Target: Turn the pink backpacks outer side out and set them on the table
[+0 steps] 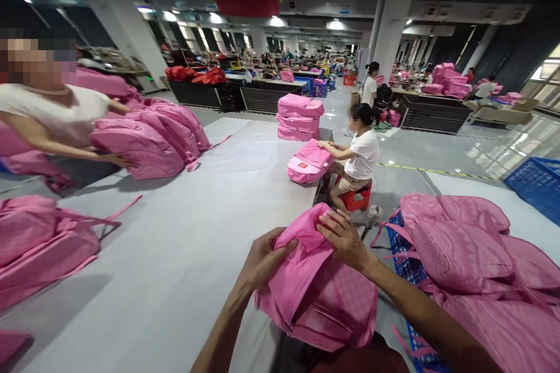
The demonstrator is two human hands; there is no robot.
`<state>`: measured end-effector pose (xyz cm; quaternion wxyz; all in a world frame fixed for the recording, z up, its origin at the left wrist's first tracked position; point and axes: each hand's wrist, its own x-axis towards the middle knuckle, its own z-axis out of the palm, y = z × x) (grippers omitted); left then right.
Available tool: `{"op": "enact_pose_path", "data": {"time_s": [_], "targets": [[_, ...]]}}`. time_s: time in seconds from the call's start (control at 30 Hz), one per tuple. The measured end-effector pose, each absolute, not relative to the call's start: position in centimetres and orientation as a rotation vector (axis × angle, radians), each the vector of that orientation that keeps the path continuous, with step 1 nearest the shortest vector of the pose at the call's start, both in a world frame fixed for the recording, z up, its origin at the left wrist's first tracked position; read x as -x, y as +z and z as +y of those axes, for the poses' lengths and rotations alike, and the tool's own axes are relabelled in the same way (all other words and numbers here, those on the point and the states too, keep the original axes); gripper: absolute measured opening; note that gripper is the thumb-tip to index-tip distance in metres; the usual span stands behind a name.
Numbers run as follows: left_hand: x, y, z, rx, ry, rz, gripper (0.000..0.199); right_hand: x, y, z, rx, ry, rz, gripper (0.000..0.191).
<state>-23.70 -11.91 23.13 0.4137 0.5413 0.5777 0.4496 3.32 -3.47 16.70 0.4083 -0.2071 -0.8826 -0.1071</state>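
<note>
Left hand: From my remote seat I see the left hand (265,256) pinching a fold of pink cloth, thumb on top.
Right hand: The right hand (345,239) lays bent fingers over the cloth's upper edge; I cannot tell whether its thumb closes underneath.
Backpack: The pink backpack (339,297) sits tilted between both hands, directly before the wearer, at the edge of a white-topped table (188,245).
Crate: To the right, a blue crate (405,250) brims with heaped pink bags (464,245).
Table's far edge: A seated co-worker (364,154) on a red stool (359,198) handles another bag (306,166) near a neat stack (300,119).
Left side: A second co-worker (52,116) reaches to bunched backpacks (140,148).
</note>
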Motion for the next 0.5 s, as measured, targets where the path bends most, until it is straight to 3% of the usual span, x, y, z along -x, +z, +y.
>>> {"op": "enact_pose_path", "data": {"time_s": [0.07,0.1,0.23,0.33,0.43,0.5], "targets": [[23.0,24.2,-9.2,-1.448,1.029,1.359,0.053,-4.3,17.7,-3.1,0.469,-0.288,-2.152,0.032],[22.5,24.3,-8.0,-1.486,0.996,1.314,0.054,-5.0,17.9,-3.1,0.481,-0.277,-2.126,0.029],[18.3,21.4,-5.3,-1.614,1.095,1.306,0.068,-8.9,16.8,-4.6,0.777,-0.265,-2.053,0.058],[13.5,16.7,-6.6,-1.902,1.214,1.364,0.085,-12.8,15.2,-6.7,1.07,-0.359,-1.967,0.058],[8.7,11.9,-8.6,-2.22,1.151,1.345,0.115,-16.8,13.5,-8.3,1.308,-0.483,-1.881,0.052],[6.4,9.8,-8.6,-2.351,1.134,1.298,0.112,-19.1,12.4,-8.6,1.431,-0.529,-1.834,0.05]]}}
